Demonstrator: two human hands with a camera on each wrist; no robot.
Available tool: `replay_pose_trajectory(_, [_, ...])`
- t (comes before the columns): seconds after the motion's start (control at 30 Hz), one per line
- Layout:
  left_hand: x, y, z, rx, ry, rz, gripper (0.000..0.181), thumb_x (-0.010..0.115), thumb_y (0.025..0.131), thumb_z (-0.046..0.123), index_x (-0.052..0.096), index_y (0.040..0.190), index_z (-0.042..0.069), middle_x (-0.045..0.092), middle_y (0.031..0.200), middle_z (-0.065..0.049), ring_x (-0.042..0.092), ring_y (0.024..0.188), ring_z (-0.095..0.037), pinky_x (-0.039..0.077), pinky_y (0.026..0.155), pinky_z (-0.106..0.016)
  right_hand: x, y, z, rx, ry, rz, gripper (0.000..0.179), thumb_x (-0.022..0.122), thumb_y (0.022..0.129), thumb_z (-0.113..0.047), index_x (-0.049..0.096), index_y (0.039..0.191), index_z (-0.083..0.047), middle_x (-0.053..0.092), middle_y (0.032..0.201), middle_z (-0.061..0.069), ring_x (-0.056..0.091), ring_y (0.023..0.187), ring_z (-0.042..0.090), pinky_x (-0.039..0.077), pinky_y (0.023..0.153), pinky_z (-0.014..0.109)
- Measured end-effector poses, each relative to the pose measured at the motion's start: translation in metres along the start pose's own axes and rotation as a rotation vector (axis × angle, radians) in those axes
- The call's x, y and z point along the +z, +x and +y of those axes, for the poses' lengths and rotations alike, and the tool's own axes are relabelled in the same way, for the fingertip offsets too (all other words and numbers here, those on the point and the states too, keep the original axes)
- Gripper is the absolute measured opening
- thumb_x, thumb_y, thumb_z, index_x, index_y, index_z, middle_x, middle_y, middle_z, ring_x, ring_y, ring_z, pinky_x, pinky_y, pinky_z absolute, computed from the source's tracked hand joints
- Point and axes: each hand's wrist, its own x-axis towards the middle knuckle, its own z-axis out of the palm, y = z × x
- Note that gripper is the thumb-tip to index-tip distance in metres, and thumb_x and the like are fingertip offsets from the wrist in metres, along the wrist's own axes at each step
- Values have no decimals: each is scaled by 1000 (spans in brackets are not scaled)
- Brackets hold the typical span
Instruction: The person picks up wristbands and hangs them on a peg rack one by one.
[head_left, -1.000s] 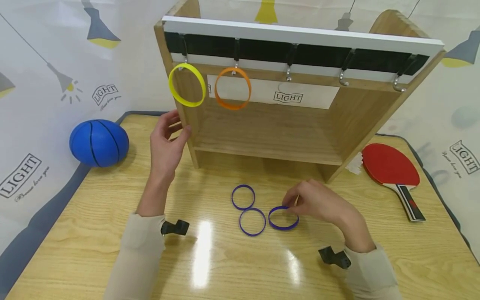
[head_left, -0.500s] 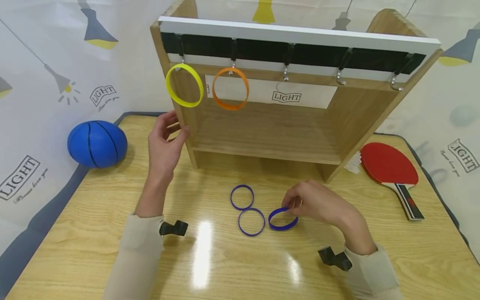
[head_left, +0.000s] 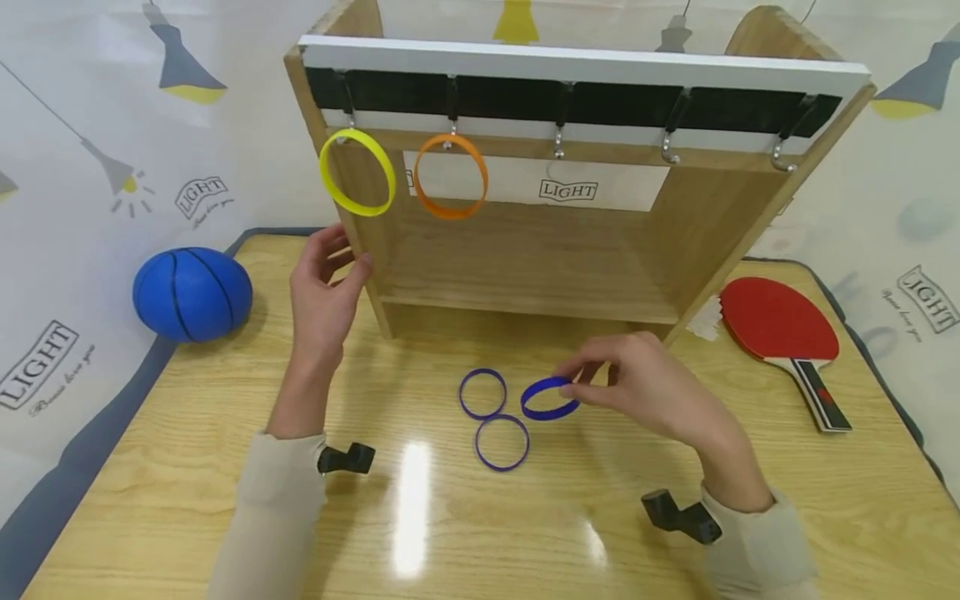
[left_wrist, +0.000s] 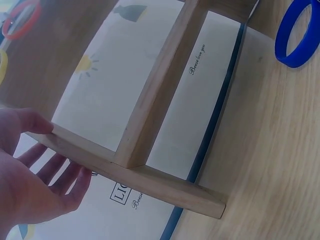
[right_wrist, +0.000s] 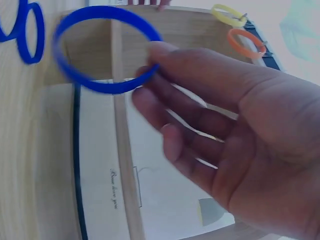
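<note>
Between thumb and fingertips my right hand (head_left: 648,387) pinches a blue wristband (right_wrist: 107,89), held above the table in front of the wooden rack (head_left: 525,308). Two more blue wristbands lie flat on the table to its left, a farther one (head_left: 465,400) and a nearer one (head_left: 502,468), touching each other. My left hand (head_left: 322,300) grips the left side panel of the rack, thumb in front and fingers behind, as the left wrist view shows. A yellow wristband (head_left: 390,179) hangs from the leftmost hook. An orange wristband (head_left: 483,179) hangs on the hook beside it.
Three bare metal hooks, among them the middle hook (head_left: 558,150), line the rack's front rail to the right. A blue ball (head_left: 192,294) sits at the left on the table. On the right lies a red table tennis paddle (head_left: 780,321).
My right hand has lifted the blue wristband off the table and moved it slightly toward the rack. The left hand keeps its grip on the panel. The head view has shifted a little.
</note>
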Motion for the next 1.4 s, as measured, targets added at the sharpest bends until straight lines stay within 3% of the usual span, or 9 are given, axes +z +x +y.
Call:
replay_pose_trajectory(0.1, [1, 0, -1, -1, -5, -1, 39, 69, 90, 10, 60, 128, 11, 58, 125, -10, 56, 111, -26, 49, 85, -31, -8, 2, -6, -47, 70, 102, 15, 79, 84, -15, 76, 98, -20, 69, 87, -15, 62, 79, 5, 50, 61, 26])
replay_pose_trajectory(0.2, [1, 0, -1, 1, -3, 2, 39, 69, 90, 10, 60, 128, 12, 58, 125, -10, 56, 111, -26, 49, 85, -31, -20, 9, -16, -67, 216, 214, 17, 78, 85, -12, 76, 100, -18, 71, 90, -10, 64, 81, 10, 51, 62, 26])
replay_pose_trajectory(0.43, [1, -1, -1, -3, 3, 5, 39, 69, 91, 11, 60, 129, 12, 58, 125, -9, 55, 111, -26, 49, 85, -31, -44, 39, -38, -96, 884, 485, 24, 72, 85, 5, 69, 108, 9, 70, 100, 19, 60, 73, 29, 53, 59, 28])
replay_pose_trajectory(0.6, [0, -1, -2, -3, -6, 9, 39, 68, 90, 10, 60, 128, 12, 58, 125, -10, 56, 111, -26, 49, 84, -31, -49, 61, -46, -83, 1143, 655, 34, 74, 86, -3, 65, 116, 11, 67, 111, 21, 63, 91, 29, 55, 60, 28])
replay_pose_trajectory(0.8, [0, -1, -2, -4, -12, 0, 39, 67, 91, 8, 60, 130, 10, 58, 125, -11, 55, 112, -27, 49, 84, -31, -46, 73, -46, -53, 1242, 739, 42, 78, 83, -9, 65, 118, 9, 67, 113, 20, 64, 94, 29, 55, 60, 27])
replay_pose_trajectory(1.03, [6, -9, 25, -18, 4, -7, 37, 64, 91, 5, 59, 129, 6, 57, 125, -14, 55, 112, -29, 48, 85, -30, -44, 77, -42, -33, 1261, 747, 42, 79, 82, -9, 65, 118, 7, 67, 114, 19, 63, 93, 27, 55, 60, 27])
replay_pose_trajectory(1.4, [5, -10, 25, -11, 24, -10, 38, 63, 92, 5, 58, 129, 4, 57, 125, -14, 55, 112, -28, 48, 87, -32, -41, 80, -39, -24, 1239, 737, 39, 78, 83, -8, 66, 117, 8, 67, 112, 19, 64, 93, 27, 55, 59, 27])
